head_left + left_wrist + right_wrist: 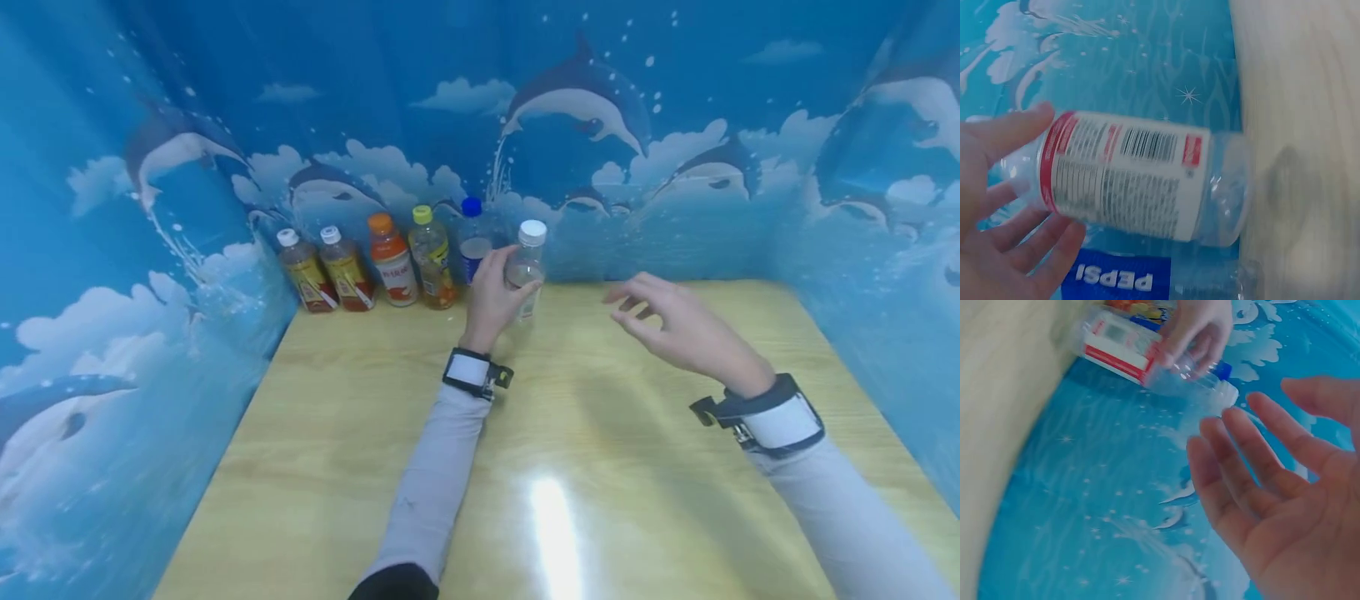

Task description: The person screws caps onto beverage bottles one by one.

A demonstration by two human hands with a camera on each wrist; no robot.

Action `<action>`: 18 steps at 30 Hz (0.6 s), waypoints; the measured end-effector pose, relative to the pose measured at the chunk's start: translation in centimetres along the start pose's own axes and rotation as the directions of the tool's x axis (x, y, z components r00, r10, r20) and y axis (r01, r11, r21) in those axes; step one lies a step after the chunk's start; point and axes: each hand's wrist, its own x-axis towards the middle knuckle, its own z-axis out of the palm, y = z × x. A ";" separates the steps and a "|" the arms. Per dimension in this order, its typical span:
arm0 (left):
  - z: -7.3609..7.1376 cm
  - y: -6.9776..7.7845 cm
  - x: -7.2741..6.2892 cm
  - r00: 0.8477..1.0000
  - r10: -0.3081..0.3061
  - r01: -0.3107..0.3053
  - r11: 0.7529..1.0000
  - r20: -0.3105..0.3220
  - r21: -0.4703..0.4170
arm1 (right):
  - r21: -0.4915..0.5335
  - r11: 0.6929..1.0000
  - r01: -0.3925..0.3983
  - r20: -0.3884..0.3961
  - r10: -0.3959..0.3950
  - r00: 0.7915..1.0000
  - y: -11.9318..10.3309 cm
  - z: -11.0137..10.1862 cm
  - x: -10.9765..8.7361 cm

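My left hand (491, 300) grips a clear plastic bottle (528, 265) with a white cap around its upper half. In the left wrist view, the bottle's white label (1141, 178) shows red bands and a barcode, with thumb and fingers on either side of its upper end. Right beside it stands a blue-capped bottle (474, 237), whose blue label (1116, 273) reads PEPSI. My right hand (675, 325) hovers over the table to the right, holding nothing. The right wrist view shows its fingers (1260, 453) loosely spread and apart from the bottle.
Left of the Pepsi bottle, a row holds a yellow-capped bottle (432, 262), an orange-capped bottle (393, 262) and two white-capped bottles of brown drink (348, 271). They line the back edge of the wooden table (337, 467). Blue dolphin-print curtain (675, 67) encloses the back and sides.
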 end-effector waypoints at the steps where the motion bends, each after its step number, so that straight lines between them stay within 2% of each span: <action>1: 0.0 -0.1 0.1 1.000 -0.001 0.002 1.000 -0.019 0.005 | 0.008 1.000 -0.002 0.012 0.002 1.000 0.0 0.3 -0.4; 4: 0.3 -0.1 0.3 0.998 -0.028 0.029 0.999 -0.060 0.018 | 0.030 1.000 0.002 0.049 -0.003 0.999 0.2 1.4 -1.3; 8: 0.5 -0.5 0.1 0.993 -0.096 0.100 0.993 -0.065 0.059 | 0.063 0.998 -0.011 0.096 0.004 0.995 0.3 2.6 -2.1; 11: 0.6 -0.7 0.0 0.991 -0.120 0.125 0.988 -0.058 0.096 | 0.086 0.996 -0.035 0.123 0.024 0.992 0.6 3.3 -2.3; 18: 0.3 -0.2 0.3 0.989 -0.140 0.146 0.981 -0.052 0.124 | 0.107 0.994 -0.029 0.056 0.023 0.998 1.4 3.5 -1.7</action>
